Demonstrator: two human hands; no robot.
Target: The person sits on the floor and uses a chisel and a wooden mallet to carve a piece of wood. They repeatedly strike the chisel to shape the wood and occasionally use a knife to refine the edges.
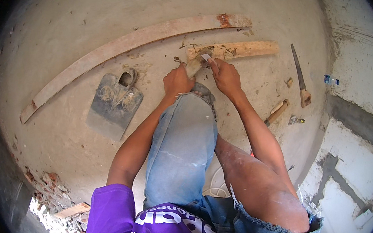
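My left hand [178, 79] is closed around a light wooden stick [194, 66], whose far end lies against a short wooden board [252, 48] on the floor. Pinched in my right hand [226, 76] is a small, pale, flat piece [206, 57] that looks like a blade; it touches the stick's far end. Dark shavings lie around both. My foot, in a dark shoe [203, 91], is just behind the stick. To the left of my left hand, a worn grey metal hoe head [115, 103] lies flat, its round socket showing.
A long plank [134, 39] stretches across the far floor. On the right lie a handsaw [300, 76], a wooden-handled tool [278, 111], a small scraper-like tool [295, 120] and a plastic bottle [331, 80] by the wall. Broken brick rubble [64, 218] sits at lower left.
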